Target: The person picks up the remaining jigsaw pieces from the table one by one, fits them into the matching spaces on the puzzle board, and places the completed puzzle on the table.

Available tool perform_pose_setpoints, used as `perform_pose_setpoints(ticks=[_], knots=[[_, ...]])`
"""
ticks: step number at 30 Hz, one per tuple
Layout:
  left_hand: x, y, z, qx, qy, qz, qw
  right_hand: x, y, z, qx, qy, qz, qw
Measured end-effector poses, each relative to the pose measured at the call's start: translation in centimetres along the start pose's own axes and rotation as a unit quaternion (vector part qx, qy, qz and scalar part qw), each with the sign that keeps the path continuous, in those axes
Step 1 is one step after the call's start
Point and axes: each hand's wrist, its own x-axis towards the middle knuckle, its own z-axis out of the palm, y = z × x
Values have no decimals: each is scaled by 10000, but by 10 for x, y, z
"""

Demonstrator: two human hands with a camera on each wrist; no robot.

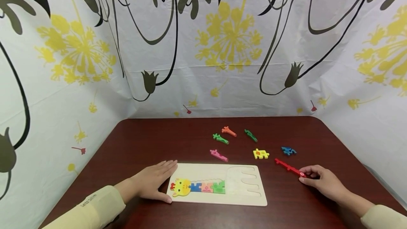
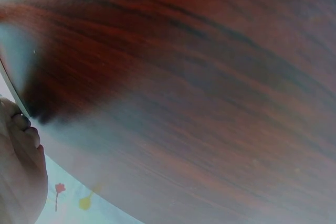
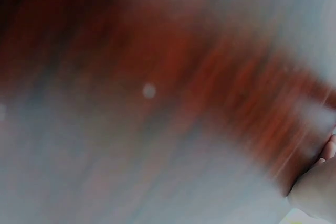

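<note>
My left hand (image 1: pixel 156 181) lies with straight fingers along the left edge of a pale wooden puzzle board (image 1: pixel 245 200). In the board's recess sit a yellow giraffe head (image 1: pixel 181 187), then a blue piece (image 1: pixel 195 187), a pink piece (image 1: pixel 207 187) and a green piece (image 1: pixel 219 187) in a row. Leg-shaped grooves at the board's right hold no pieces. To the right of the board, my right hand (image 1: pixel 325 181) pinches the near end of a long red puzzle piece (image 1: pixel 287 166) between thumb and fingers. Both wrist views show mostly table, with the hands cut off at the edges.
Behind the board lie loose pieces: an orange one (image 1: pixel 229 131), a light green one (image 1: pixel 220 138), a dark green one (image 1: pixel 251 135), a pink one (image 1: pixel 218 155), a yellow one (image 1: pixel 261 154) and a blue one (image 1: pixel 288 150). A patterned cloth (image 1: pixel 178 105) hangs around the dark table (image 1: pixel 159 137).
</note>
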Motion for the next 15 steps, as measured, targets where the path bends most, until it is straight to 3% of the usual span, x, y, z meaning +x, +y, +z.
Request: perform_pose_setpoints(ticks=[15], knots=[[0, 0, -2, -43, 2, 18, 10000, -1, -2, -5, 193, -29, 254, 9995]])
